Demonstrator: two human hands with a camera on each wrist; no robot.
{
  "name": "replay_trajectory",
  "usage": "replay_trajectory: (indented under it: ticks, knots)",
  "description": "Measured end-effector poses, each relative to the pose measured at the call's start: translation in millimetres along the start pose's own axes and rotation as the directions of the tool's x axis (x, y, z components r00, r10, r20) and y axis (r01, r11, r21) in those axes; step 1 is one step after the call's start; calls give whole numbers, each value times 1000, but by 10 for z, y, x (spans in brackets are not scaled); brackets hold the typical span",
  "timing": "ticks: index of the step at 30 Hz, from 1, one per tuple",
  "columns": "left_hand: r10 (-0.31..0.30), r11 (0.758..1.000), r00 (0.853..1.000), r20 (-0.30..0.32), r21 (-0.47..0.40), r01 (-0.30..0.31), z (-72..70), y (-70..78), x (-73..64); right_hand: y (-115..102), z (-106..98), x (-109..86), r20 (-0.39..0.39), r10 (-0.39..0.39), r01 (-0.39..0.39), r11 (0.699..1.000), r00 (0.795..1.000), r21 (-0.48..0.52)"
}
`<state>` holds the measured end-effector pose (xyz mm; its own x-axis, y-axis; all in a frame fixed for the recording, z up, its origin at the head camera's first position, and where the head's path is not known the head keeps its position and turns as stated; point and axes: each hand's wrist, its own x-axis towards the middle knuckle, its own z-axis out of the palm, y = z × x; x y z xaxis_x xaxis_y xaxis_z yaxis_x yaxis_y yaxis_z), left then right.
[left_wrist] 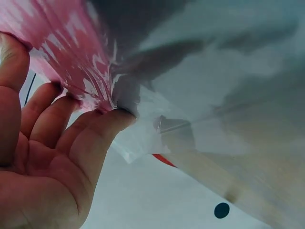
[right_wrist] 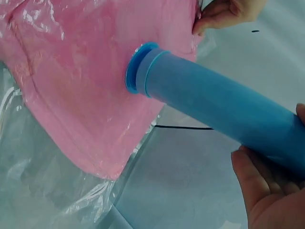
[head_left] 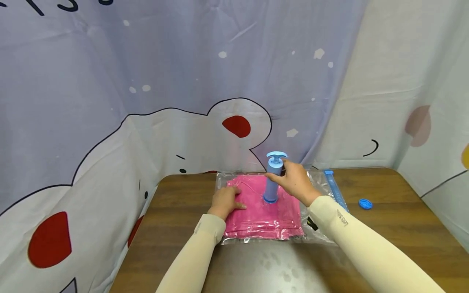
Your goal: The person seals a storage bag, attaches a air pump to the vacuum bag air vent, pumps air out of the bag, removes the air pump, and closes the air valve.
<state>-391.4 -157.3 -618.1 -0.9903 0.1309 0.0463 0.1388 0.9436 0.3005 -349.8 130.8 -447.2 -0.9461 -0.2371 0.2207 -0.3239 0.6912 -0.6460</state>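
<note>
Wooden table [head_left: 183,211]; blue pump [head_left: 271,191], axis near vertical, handle [head_left: 277,154] up

the right sleeve [head_left: 370,254] seemingly reads "let's slim"; black letters [head_left: 69,9] on the backdrop [head_left: 183,61] are cut off.

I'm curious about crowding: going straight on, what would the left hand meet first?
Likely the pink bundle in its clear bag, which the left hand touches; beyond that the line is unclear.

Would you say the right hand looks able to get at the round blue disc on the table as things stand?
Likely yes, but only once the right hand's grip comes off the pump; the disc lies uncovered on the table, right of the plastic bag.
</note>
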Motion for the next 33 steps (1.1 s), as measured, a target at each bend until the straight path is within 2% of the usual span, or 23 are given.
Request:
replay_trajectory:
  ticks: [4, 7, 8, 10, 11, 12, 14, 15, 16, 17, 19, 24, 27, 33]
  knots:
    - [8, 1000, 1000, 11, 17, -8, -14, -33, 40, -1, -52, 50, 55, -10, 10, 1000, 998, -4]
    - [16, 1000, 999, 40, -14, -16, -109, 76, 61, 1, -81, 76, 88, -2, 2, 1000, 996, 0]
    - [28, 998, 999, 40, -60, -25, -91, 107, 94, 2, -86, 81, 99, 1, -1, 1000, 995, 4]
    - [37, 976, 997, 62, -216, -23, -285, 396, 24, 10, -90, 88, 119, 1, -2, 1000, 993, 6]
    - [54, 949, 996, 65, -314, -31, -379, 558, -17, 14, -92, 89, 129, -5, 4, 1000, 992, 10]
    - [73, 910, 995, 61, -412, -41, -466, 718, -60, 17, -93, 90, 133, -9, 8, 1000, 991, 10]
    - [99, 806, 994, 39, -589, -57, -603, 1028, -145, 22, -92, 91, 133, -21, 20, 1000, 991, 12]
    - [104, 765, 994, 34, -641, -58, -724, 1211, -226, 25, -93, 91, 133, -26, 25, 1000, 991, 12]
    - [117, 735, 993, 17, -674, -75, -728, 1294, -248, 28, -94, 91, 132, -29, 28, 1000, 991, 11]
    - [123, 723, 992, -4, -685, -92, -716, 1358, -259, 29, -98, 90, 132, -30, 29, 1000, 991, 13]
    - [123, 725, 992, -36, -680, -115, -664, 1420, -268, 33, -97, 81, 134, -23, 21, 1000, 991, 18]
    - [134, 752, 988, -77, -641, -152, -584, 1421, -260, 55, -95, 50, 142, -11, 6, 999, 990, 36]
    - [132, 770, 988, -77, -620, -151, -634, 1450, -252, 56, -99, 45, 138, -6, 0, 999, 990, 43]
    - [87, 815, 994, -73, -569, -113, -750, 1520, -236, -23, -116, 67, 139, 24, -29, 999, 990, 35]
